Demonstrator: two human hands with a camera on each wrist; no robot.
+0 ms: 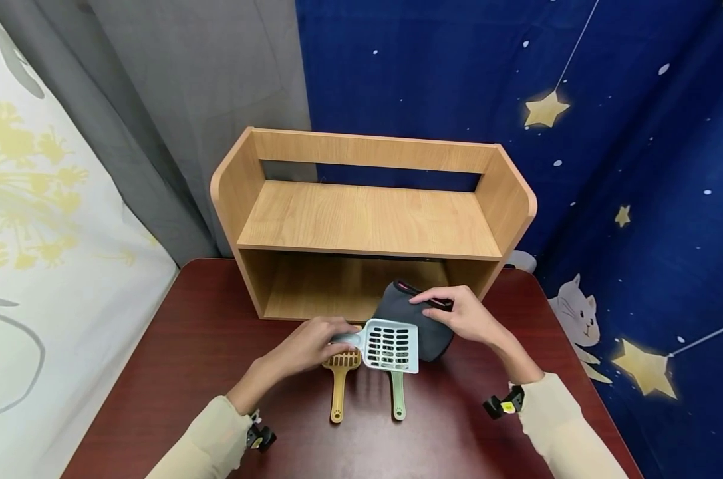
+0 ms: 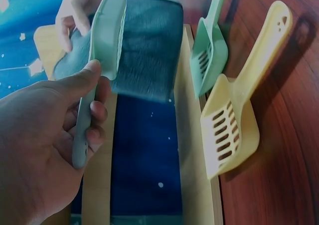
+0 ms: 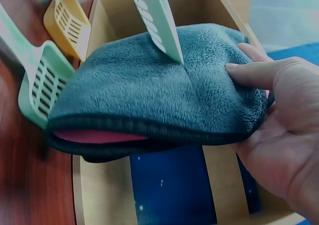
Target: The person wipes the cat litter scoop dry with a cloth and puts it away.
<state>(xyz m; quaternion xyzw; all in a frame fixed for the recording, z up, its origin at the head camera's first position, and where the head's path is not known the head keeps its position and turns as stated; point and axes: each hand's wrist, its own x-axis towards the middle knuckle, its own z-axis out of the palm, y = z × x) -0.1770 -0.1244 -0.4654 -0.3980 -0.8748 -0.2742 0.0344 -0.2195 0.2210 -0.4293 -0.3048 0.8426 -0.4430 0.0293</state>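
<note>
In the head view my left hand [image 1: 310, 342] grips a pale blue-grey slotted litter scoop [image 2: 83, 130] by its handle, thumb on top and fingers curled below. The scoop's head is in front of a folded dark grey cloth [image 3: 129, 95]. This plush cloth has black edging and a pink inside. My right hand [image 1: 465, 313] pinches it near its edge between thumb and fingers. Below the hands, a yellow litter scoop [image 1: 338, 392] and a green litter scoop [image 1: 398, 396] lie on the table, handles toward me. The held scoop partly hides the green one's head.
A two-level wooden shelf [image 1: 367, 216] stands at the back of the dark red table [image 1: 199, 386], just beyond the hands. Behind it hang a grey curtain [image 1: 205, 73] and a blue star-patterned curtain [image 1: 433, 73].
</note>
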